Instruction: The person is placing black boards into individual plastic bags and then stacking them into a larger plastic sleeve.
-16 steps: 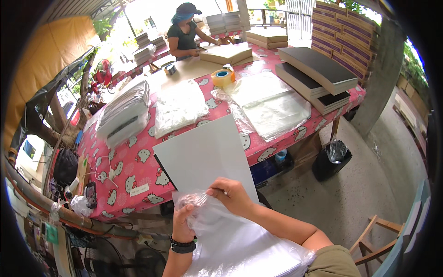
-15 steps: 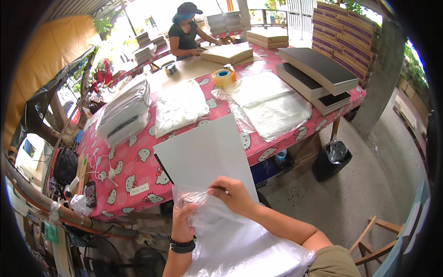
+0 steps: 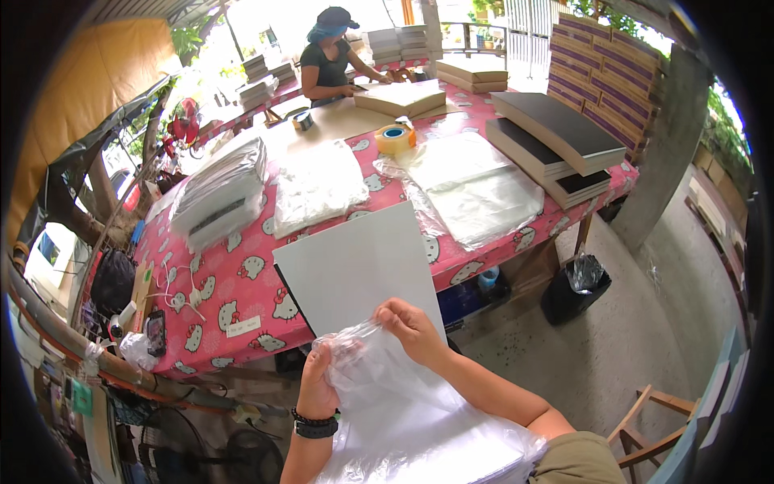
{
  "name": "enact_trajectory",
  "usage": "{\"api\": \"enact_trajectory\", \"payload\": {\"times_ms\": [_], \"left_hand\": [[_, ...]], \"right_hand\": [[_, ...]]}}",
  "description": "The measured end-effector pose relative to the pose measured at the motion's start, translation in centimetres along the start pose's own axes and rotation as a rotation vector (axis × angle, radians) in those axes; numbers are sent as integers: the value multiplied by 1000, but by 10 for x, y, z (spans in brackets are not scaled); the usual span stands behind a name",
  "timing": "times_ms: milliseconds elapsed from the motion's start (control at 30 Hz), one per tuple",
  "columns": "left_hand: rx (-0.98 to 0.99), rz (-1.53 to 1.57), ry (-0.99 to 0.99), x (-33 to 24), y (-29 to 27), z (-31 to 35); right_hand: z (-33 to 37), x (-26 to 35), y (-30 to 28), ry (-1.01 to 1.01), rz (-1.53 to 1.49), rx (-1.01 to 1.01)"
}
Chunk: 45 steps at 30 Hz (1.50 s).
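Note:
A clear plastic bag (image 3: 367,365) is stretched between my hands near the table's front edge. My left hand (image 3: 319,385) grips its left side, thumb upward. The fingertips of my right hand (image 3: 408,329) pinch its upper rim, slightly farther forward. Below, the film spreads over a white stack (image 3: 435,452) close to my body; whether that is sheets or more bags I cannot tell. Just beyond my hands, a flat white-faced pad or book (image 3: 355,262) with a dark left edge juts over the table edge, its near end hidden by the bag and my right hand.
On the pink patterned table (image 3: 250,302) lie a plastic-wrapped stack (image 3: 222,194), clear bags (image 3: 484,189), a tape roll (image 3: 395,139) and dark-covered books (image 3: 556,129). A person (image 3: 329,60) works at the far side. A black bin (image 3: 576,290) and wooden chair (image 3: 657,427) stand right.
My right hand has lifted slightly up and right with the bag's rim. The film between my hands is pulled wider and tauter, while my left hand stays about where it was.

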<state>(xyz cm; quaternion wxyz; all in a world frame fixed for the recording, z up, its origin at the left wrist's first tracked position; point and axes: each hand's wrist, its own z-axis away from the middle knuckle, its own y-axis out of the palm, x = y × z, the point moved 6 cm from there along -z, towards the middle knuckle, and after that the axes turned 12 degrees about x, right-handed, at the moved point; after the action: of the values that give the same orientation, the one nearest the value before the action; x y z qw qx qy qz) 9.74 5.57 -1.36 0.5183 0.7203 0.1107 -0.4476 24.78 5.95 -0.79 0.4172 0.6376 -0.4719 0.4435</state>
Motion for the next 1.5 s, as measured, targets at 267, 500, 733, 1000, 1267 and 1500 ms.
{"api": "enact_trajectory", "payload": {"times_ms": [267, 500, 733, 1000, 1267, 1500], "left_hand": [[217, 116, 96, -12, -7, 2], [-87, -897, 81, -48, -36, 8], [161, -1025, -147, -17, 16, 8], [229, 193, 286, -80, -16, 26], [341, 510, 23, -16, -57, 45], [355, 96, 397, -46, -41, 45]], "right_hand": [[-3, 9, 5, -92, -827, 333], [-4, 32, -5, -18, -702, 368], [-14, 65, 36, -328, 300, 243], [56, 38, 62, 179, -289, 1377], [16, -4, -19, -184, -977, 411], [46, -4, -32, 54, -910, 426]]}}
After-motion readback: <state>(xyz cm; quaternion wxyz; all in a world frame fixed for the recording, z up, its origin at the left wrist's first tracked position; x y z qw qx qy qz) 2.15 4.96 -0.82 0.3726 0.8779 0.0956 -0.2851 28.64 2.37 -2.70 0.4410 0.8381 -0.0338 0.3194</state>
